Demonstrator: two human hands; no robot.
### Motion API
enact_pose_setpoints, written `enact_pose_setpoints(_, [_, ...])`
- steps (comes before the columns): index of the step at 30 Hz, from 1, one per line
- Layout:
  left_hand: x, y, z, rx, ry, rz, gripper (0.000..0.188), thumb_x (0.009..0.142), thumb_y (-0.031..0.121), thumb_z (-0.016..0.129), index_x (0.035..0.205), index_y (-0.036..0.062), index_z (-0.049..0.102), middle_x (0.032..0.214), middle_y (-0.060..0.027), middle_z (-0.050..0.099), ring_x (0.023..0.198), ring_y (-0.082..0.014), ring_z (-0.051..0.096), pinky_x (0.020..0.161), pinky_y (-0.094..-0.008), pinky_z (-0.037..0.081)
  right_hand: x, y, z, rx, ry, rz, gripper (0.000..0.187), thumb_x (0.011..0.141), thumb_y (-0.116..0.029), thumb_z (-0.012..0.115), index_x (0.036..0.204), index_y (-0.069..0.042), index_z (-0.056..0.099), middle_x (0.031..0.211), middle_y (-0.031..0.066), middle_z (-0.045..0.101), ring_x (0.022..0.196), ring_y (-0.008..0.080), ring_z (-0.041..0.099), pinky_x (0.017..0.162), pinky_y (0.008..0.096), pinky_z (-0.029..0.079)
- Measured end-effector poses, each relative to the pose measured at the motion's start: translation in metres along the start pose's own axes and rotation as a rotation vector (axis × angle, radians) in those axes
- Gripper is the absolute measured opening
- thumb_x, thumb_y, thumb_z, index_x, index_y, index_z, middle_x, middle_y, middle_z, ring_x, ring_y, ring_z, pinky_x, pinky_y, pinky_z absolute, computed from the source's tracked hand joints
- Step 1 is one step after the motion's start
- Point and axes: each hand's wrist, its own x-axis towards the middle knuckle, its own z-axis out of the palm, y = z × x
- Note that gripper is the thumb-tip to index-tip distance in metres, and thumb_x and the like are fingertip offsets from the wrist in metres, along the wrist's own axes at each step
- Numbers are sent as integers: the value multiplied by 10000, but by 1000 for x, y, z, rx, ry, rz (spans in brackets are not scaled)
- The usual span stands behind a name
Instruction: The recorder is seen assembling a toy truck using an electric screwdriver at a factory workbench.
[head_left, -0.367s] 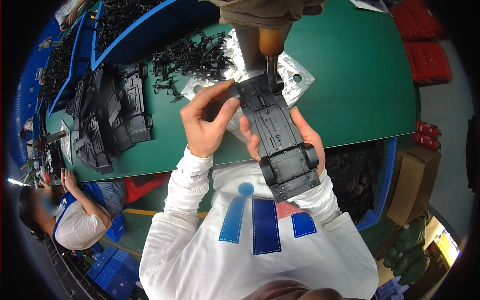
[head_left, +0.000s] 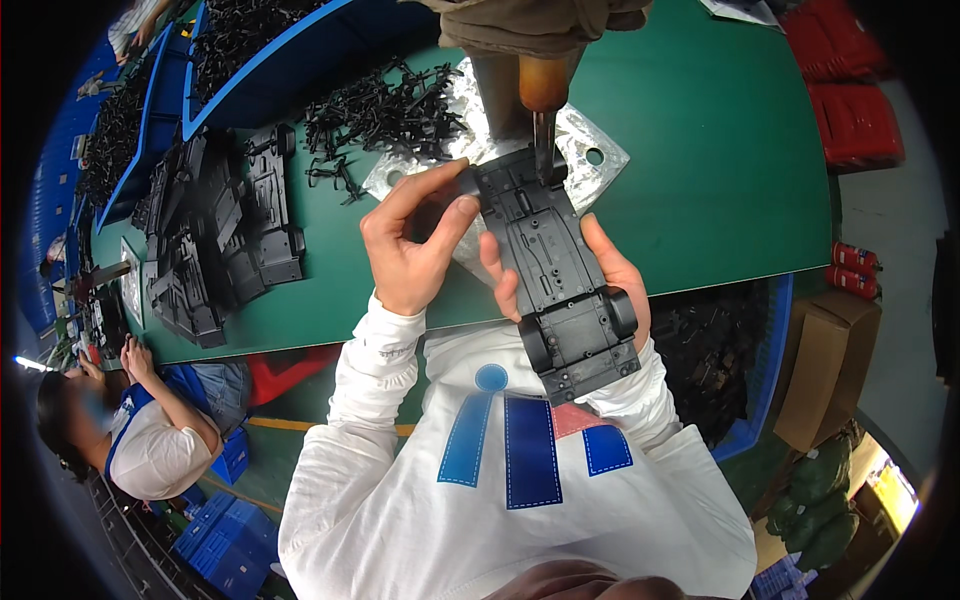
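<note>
A black plastic toy car chassis (head_left: 548, 262) lies tilted across both hands, its far end over the silver-covered plate (head_left: 600, 150). My left hand (head_left: 408, 240) has thumb and forefinger closed on the far left corner, at a wheel arch. My right hand (head_left: 622, 275) grips the chassis around its middle, fingers showing at the left edge and thumb at the right; its palm is hidden beneath. A metal shaft with an amber collar (head_left: 543, 85) comes down from above onto the far end of the chassis. Whether its tip touches is hard to tell.
Several similar black chassis (head_left: 225, 225) lie on the green table (head_left: 720, 200) at left. Behind them are a pile of small black parts (head_left: 385, 110) and blue bins (head_left: 290, 70). A blue bin of dark parts (head_left: 765, 390) stands at right. A person (head_left: 160, 430) sits at far left.
My hands and the chassis hold still beneath the shaft. At far left, the other person's hands have shifted slightly.
</note>
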Motion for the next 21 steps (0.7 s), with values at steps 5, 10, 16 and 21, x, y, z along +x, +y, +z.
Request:
enact_pose_setpoints(5, [0, 0, 0, -4, 3, -3, 318, 828, 3, 753, 1144, -13, 721, 925, -71, 695, 819, -119, 643, 765, -243, 505, 0, 1, 1, 25, 20, -9, 562, 1074, -435, 373, 1437, -16, 466, 1442, 216, 485, 1352, 362, 445, 993, 482, 491])
enact_pose_setpoints(10, [0, 0, 0, -3, 2, -7, 319, 829, 6, 754, 1145, -12, 721, 930, -72, 696, 824, -120, 646, 768, -244, 507, 0, 1, 2, 27, 14, -6, 561, 1071, -428, 389, 1437, -9, 463, 1437, 217, 487, 1355, 358, 441, 996, 481, 489])
enact_pose_setpoints(16, [0, 0, 0, -4, 7, -1, 318, 828, 8, 756, 1144, -7, 723, 922, -69, 695, 821, -118, 644, 766, -243, 507, 0, -1, 0, 23, 8, 20, 562, 1066, -427, 404, 1429, -3, 470, 1428, 224, 486, 1355, 353, 439, 1001, 479, 486])
enact_pose_setpoints(21, [0, 1, 1, -11, 9, -6, 316, 828, 10, 755, 1143, -6, 724, 916, -65, 694, 817, -115, 640, 762, -241, 504, 0, -1, -1, 11, -16, 27, 563, 1068, -430, 397, 1420, 1, 478, 1427, 226, 485, 1353, 356, 440, 1000, 479, 487])
